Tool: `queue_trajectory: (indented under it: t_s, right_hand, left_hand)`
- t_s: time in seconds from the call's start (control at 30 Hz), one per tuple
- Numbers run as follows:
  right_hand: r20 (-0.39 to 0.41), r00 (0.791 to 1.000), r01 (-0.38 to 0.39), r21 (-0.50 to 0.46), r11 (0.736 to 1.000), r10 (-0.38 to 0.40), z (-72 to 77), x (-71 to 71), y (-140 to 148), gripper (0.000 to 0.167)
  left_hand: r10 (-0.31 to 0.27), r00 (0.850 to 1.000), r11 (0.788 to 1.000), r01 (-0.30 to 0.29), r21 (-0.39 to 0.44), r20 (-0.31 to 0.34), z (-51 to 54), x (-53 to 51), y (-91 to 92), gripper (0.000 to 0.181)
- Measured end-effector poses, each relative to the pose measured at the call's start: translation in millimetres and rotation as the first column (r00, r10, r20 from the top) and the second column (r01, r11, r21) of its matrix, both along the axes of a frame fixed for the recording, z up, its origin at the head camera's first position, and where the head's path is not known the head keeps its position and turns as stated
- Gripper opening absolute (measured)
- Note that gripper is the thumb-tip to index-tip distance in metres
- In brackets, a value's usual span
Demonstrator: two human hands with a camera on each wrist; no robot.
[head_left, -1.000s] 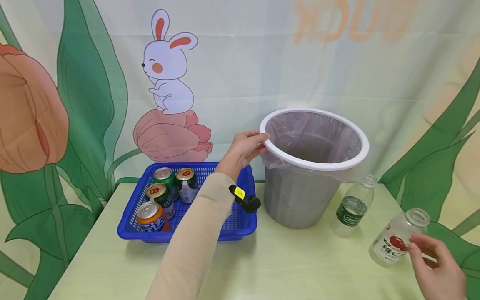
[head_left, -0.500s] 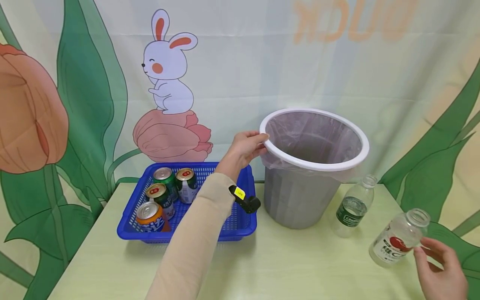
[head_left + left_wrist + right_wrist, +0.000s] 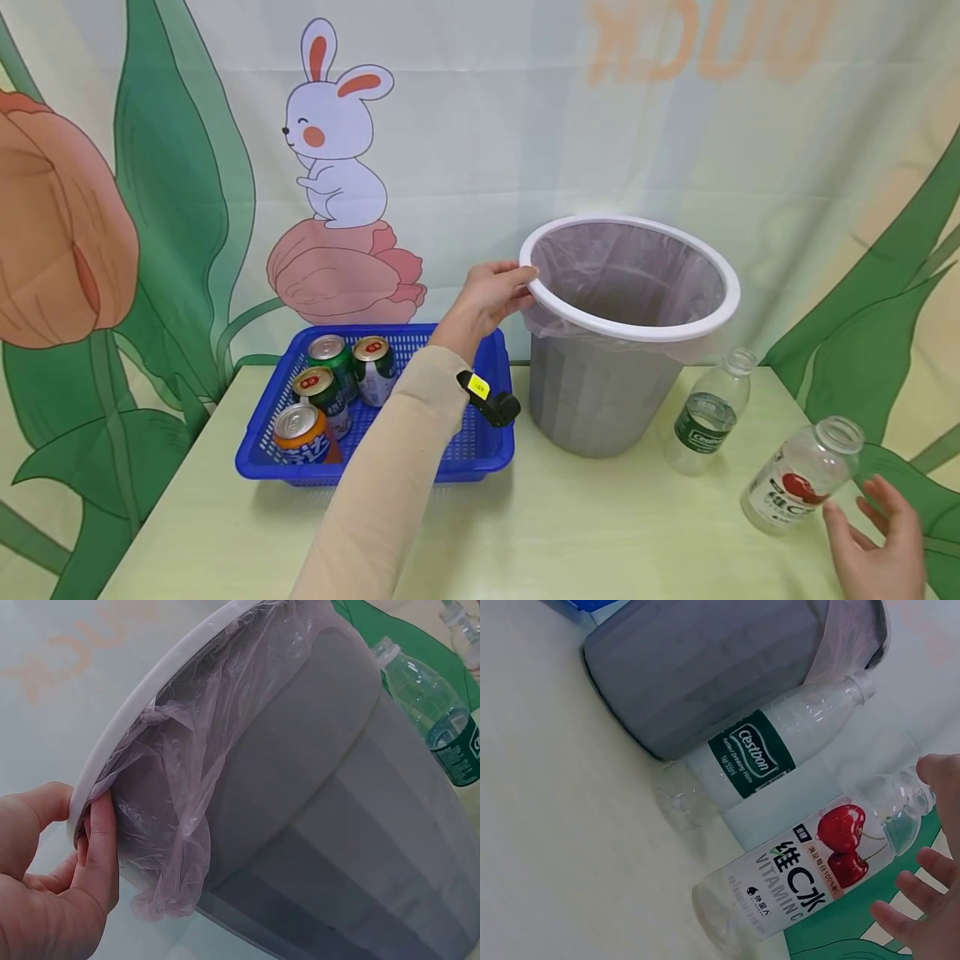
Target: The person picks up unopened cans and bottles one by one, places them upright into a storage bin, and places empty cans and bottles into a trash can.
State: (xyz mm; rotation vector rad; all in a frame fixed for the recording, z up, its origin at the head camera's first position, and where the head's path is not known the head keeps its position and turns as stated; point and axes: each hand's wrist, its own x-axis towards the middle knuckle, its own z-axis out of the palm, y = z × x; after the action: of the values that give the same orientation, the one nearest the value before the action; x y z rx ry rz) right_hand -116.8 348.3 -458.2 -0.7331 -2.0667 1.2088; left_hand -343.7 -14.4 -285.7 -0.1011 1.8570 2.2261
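My left hand (image 3: 495, 296) pinches the white rim (image 3: 142, 694) of a grey trash bin (image 3: 600, 400), thumb above and fingers beneath. A thin, pinkish plastic bag (image 3: 180, 802) lines the bin and folds over its edge. On the right, my right hand (image 3: 879, 533) hovers beside a clear bottle with a cherry label (image 3: 787, 487), its fingers spread and bent slightly, holding nothing. That bottle stands upright and capless in the right wrist view (image 3: 802, 870). Between it and the bin stands another clear, capless bottle with a green label (image 3: 703, 421).
A blue plastic basket (image 3: 251, 454) sits left of the bin under my left forearm. Several drink cans stand in it, among them an orange can (image 3: 303, 433) and a green can (image 3: 330, 358). A printed curtain (image 3: 465, 150) hangs behind the pale green table (image 3: 555, 533).
My right hand has drawn back slightly from the cherry-label bottle, and its fingers have spread a little. My left hand has stayed on the bin's rim.
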Motion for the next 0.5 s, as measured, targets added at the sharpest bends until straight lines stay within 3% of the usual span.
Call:
queue_trajectory:
  t_s: [0.33, 0.5]
  right_hand:
    - [0.139, 0.986, -0.083, -0.052, 0.995, 0.089, -7.2, -5.6, 10, 0.076]
    - [0.150, 0.973, -0.161, -0.114, 0.980, 0.177, -13.3, -8.9, 15, 0.080]
  left_hand:
    - [0.001, 1.000, 1.000, -0.001, 0.006, 0.000, 0.1, 0.5, -0.3, 0.045]
    - [0.002, 1.000, 1.000, -0.002, 0.001, -0.002, 0.9, 1.9, 0.0, 0.045]
